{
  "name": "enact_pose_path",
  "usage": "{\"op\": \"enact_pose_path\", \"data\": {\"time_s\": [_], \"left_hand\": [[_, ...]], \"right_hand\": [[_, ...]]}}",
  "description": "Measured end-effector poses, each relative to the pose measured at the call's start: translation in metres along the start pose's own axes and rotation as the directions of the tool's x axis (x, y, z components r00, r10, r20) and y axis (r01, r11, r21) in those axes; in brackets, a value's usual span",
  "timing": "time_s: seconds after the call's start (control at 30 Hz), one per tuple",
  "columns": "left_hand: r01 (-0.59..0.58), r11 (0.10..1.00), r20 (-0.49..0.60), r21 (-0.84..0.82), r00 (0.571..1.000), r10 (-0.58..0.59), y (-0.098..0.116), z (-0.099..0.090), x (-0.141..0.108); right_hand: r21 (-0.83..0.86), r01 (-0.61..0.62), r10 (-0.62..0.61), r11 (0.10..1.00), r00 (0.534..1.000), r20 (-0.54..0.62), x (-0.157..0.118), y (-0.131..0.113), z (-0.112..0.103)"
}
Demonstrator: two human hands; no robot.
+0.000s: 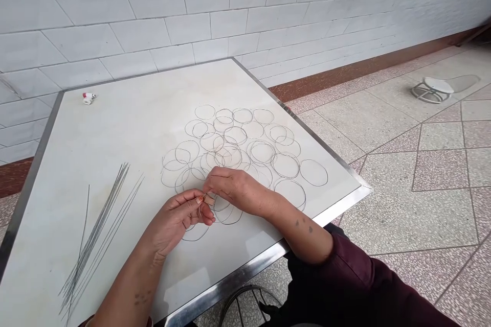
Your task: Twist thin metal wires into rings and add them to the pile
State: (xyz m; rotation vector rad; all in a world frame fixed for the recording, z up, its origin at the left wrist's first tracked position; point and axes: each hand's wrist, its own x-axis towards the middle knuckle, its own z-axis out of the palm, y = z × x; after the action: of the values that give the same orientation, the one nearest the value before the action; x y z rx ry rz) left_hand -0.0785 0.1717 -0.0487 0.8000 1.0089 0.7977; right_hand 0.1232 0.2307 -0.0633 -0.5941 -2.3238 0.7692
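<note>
My left hand (180, 214) is closed in a pinch on a thin wire near the front middle of the table. Against its fingertips, my right hand (230, 189) has its fingers pressed together on the same wire. A small tan piece (209, 200) shows between the two hands. Behind and around them, many thin wire rings (286, 165) lie flat, several overlapping. Left of my left hand lies a loose bundle of straight wires (97, 230), slanting toward the front edge.
The white table (126, 117) has a metal edge. Small red and white items (89, 98) sit at its far left corner. A tiled wall stands behind. A round stool (433, 89) is on the floor at right, and a wheel-like metal frame (251, 304) shows below the front edge.
</note>
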Motion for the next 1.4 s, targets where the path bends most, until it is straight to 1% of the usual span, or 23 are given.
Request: {"op": "enact_pose_path", "data": {"time_s": [0.07,0.17,0.37,0.47,0.53,0.6,0.67,0.77,0.83,0.87,0.93,1.03,1.23,1.4], "left_hand": [[0.007,0.999,0.018,-0.045,1.000,-0.006,-0.001,0.000,0.001],[0.027,0.998,0.022,-0.065,0.999,-0.026,-0.004,0.000,0.002],[0.051,0.990,-0.016,-0.129,0.998,-0.054,-0.007,0.003,0.004],[0.060,0.987,-0.015,-0.149,0.998,-0.063,-0.007,0.006,0.003],[0.066,0.987,0.006,-0.149,0.998,-0.066,-0.007,0.007,0.003],[0.056,0.988,0.024,-0.147,0.998,-0.053,-0.008,0.006,0.003],[0.023,0.987,0.016,-0.162,1.000,-0.020,-0.009,0.005,0.003],[-0.039,0.973,-0.044,-0.226,0.999,0.030,-0.011,0.006,0.004],[-0.062,0.957,-0.088,-0.284,0.995,0.039,-0.011,0.007,0.005],[-0.066,0.949,-0.102,-0.308,0.994,0.036,-0.011,0.008,0.005],[-0.061,0.938,-0.117,-0.340,0.993,0.023,-0.011,0.009,0.004],[-0.037,0.933,-0.110,-0.359,0.994,-0.003,-0.010,0.010,0.003],[0.033,0.936,-0.038,-0.350,0.998,-0.049,-0.011,0.007,0.001],[0.045,0.943,-0.046,-0.329,0.997,-0.063,-0.012,0.006,0.001]], "right_hand": [[0.007,0.019,-0.019,1.000,1.000,0.001,0.000,-0.001,-0.001],[0.017,0.040,-0.041,0.999,0.999,0.025,0.001,-0.002,-0.004],[-0.016,0.068,-0.066,0.998,0.995,0.073,0.001,-0.006,-0.012],[-0.026,0.065,-0.062,0.998,0.993,0.099,0.000,-0.007,-0.015],[0.012,0.057,-0.058,0.998,0.993,0.102,0.000,-0.007,-0.015],[0.090,0.026,-0.033,0.996,0.997,0.076,0.001,-0.005,-0.013],[0.170,-0.013,0.010,0.985,1.000,0.019,0.003,-0.003,-0.009],[0.250,-0.074,0.099,0.965,0.991,-0.088,0.006,0.001,-0.002],[0.279,-0.124,0.164,0.952,0.978,-0.128,0.008,0.003,0.002],[0.278,-0.130,0.173,0.952,0.975,-0.137,0.008,0.004,0.004],[0.259,-0.104,0.146,0.960,0.978,-0.148,0.009,0.004,0.005],[0.257,-0.057,0.096,0.965,0.985,-0.145,0.008,0.003,0.006],[0.295,-0.036,0.064,0.955,0.994,-0.085,0.003,0.008,0.007],[0.299,-0.027,0.053,0.954,0.996,-0.078,0.004,0.009,0.006]]}}
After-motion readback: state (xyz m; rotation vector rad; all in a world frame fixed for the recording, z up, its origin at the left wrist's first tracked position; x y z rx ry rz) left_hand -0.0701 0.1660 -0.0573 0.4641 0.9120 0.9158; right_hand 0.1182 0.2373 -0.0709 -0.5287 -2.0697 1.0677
